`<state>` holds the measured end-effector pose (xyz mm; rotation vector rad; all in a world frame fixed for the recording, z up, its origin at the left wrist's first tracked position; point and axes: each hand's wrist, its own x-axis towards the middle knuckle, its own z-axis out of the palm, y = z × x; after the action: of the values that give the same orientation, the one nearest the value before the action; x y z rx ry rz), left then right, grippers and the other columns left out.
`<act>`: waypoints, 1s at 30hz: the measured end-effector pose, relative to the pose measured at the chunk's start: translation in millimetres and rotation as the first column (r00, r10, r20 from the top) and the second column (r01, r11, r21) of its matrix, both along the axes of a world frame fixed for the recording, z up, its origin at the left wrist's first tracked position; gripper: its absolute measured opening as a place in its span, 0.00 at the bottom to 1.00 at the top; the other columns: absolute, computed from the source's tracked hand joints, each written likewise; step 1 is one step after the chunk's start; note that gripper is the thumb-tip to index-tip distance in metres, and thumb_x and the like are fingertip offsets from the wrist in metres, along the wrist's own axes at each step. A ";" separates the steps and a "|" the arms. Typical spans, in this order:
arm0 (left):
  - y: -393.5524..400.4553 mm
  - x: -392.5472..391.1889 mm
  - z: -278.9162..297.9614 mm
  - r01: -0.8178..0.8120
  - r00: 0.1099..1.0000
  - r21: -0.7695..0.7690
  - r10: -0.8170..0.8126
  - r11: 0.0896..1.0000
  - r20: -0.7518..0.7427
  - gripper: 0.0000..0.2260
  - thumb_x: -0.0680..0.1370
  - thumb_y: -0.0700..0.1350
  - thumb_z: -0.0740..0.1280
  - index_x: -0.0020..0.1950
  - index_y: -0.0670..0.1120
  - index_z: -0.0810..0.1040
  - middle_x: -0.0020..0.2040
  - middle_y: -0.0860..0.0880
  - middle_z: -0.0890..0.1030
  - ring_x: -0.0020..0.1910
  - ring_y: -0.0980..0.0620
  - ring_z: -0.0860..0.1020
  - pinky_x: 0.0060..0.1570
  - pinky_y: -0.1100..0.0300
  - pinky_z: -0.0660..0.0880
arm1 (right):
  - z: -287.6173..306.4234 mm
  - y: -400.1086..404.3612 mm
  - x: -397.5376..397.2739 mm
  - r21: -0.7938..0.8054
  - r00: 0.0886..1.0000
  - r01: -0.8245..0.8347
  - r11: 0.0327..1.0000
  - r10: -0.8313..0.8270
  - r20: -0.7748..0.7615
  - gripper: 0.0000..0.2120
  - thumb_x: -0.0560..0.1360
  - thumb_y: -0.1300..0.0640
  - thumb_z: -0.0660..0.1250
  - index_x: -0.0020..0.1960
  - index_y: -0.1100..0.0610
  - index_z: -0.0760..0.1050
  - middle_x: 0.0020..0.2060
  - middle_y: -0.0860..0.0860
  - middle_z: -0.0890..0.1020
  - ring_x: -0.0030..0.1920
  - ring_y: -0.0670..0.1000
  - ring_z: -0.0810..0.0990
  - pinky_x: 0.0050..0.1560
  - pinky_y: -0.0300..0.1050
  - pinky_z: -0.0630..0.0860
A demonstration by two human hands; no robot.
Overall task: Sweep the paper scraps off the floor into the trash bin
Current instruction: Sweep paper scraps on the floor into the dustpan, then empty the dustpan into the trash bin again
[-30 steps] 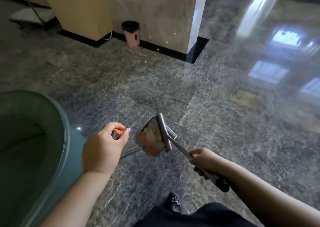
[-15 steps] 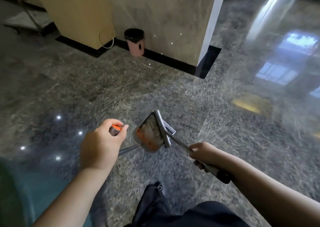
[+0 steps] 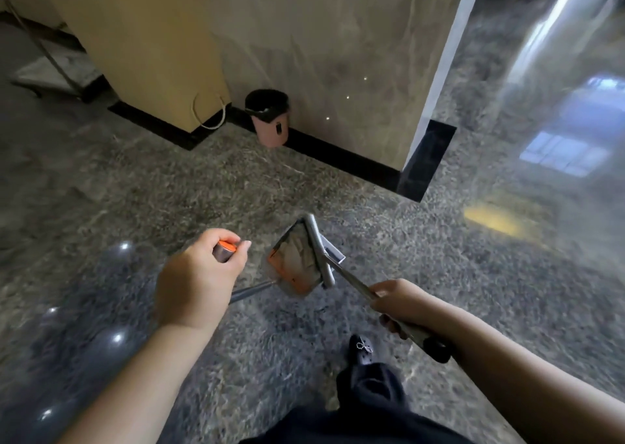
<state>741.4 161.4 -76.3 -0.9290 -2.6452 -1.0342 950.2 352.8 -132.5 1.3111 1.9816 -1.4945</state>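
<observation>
L hand fingers wrap dustpan handle; R hand grips broom handle.

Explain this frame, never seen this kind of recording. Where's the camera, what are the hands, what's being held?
There is no robot here. A person wears one wide-angle camera on the head, looking forward and down, so you see their own arms. The left hand grips an orange-tipped handle; its rod runs towards the dustpan. The right hand grips a second handle with a grey bar at its end, resting against the dustpan. Below is polished stone floor. A small pink bin with a black liner stands by the wall. The person's dark shoe shows at the bottom.
</observation>
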 end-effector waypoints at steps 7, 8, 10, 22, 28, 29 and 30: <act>134.3 -87.3 12.8 -0.085 0.996 0.023 0.086 0.996 -0.025 0.06 0.72 0.50 0.75 0.42 0.52 0.80 0.31 0.49 0.81 0.29 0.41 0.78 0.30 0.55 0.74 | 15.4 157.1 -101.7 -0.014 1.000 -0.026 1.000 0.026 -0.006 0.15 0.75 0.66 0.59 0.60 0.67 0.74 0.30 0.55 0.75 0.20 0.48 0.71 0.20 0.36 0.68; 149.2 -99.5 15.4 -0.093 0.995 0.020 0.094 0.995 -0.038 0.06 0.72 0.50 0.75 0.42 0.51 0.80 0.32 0.47 0.81 0.30 0.40 0.78 0.30 0.53 0.75 | 18.2 174.7 -115.9 -0.013 1.000 -0.022 1.000 0.021 -0.007 0.15 0.75 0.65 0.59 0.60 0.66 0.74 0.30 0.56 0.75 0.21 0.49 0.71 0.21 0.37 0.68; 176.2 -125.9 20.2 -0.120 0.993 0.020 0.120 0.993 -0.018 0.07 0.72 0.52 0.73 0.44 0.51 0.81 0.34 0.46 0.82 0.32 0.39 0.79 0.32 0.50 0.77 | 22.4 207.0 -144.8 -0.011 0.999 -0.038 0.999 0.038 -0.008 0.15 0.75 0.65 0.59 0.59 0.63 0.76 0.31 0.56 0.76 0.22 0.49 0.72 0.21 0.37 0.69; 346.7 -324.3 34.2 -0.192 0.972 0.035 0.195 0.981 -0.133 0.07 0.73 0.51 0.74 0.43 0.49 0.81 0.34 0.45 0.82 0.33 0.39 0.79 0.30 0.50 0.76 | 18.0 386.9 -356.1 0.018 0.993 -0.091 0.996 0.092 -0.073 0.10 0.76 0.64 0.60 0.53 0.61 0.77 0.28 0.54 0.75 0.20 0.48 0.71 0.20 0.36 0.67; 429.3 -411.3 62.9 -0.150 0.986 0.057 0.154 0.987 -0.063 0.07 0.75 0.52 0.72 0.45 0.49 0.81 0.35 0.48 0.82 0.36 0.43 0.79 0.33 0.48 0.77 | 28.7 468.7 -445.8 0.055 0.987 -0.092 0.994 0.098 -0.123 0.15 0.75 0.66 0.59 0.59 0.54 0.75 0.28 0.54 0.76 0.21 0.48 0.72 0.19 0.36 0.68; 443.7 -424.0 66.6 -0.151 0.986 0.057 0.155 0.987 -0.064 0.07 0.75 0.53 0.71 0.45 0.49 0.81 0.36 0.49 0.82 0.36 0.44 0.79 0.33 0.48 0.77 | 29.8 483.5 -458.0 0.057 0.986 -0.101 0.993 0.108 -0.129 0.18 0.75 0.66 0.59 0.63 0.55 0.74 0.28 0.54 0.77 0.21 0.48 0.73 0.20 0.36 0.68; 457.9 -435.7 69.9 -0.161 0.983 0.054 0.165 0.985 -0.075 0.07 0.75 0.53 0.71 0.45 0.50 0.81 0.35 0.49 0.82 0.36 0.45 0.79 0.33 0.48 0.77 | 31.8 498.7 -470.0 0.060 0.983 -0.115 0.992 0.122 -0.138 0.19 0.75 0.66 0.60 0.65 0.56 0.73 0.29 0.54 0.77 0.22 0.48 0.73 0.20 0.36 0.68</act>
<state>305.7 619.3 -6.3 -0.7142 -2.5694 -0.9962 480.2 851.5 -100.6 1.1120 2.1594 -1.5272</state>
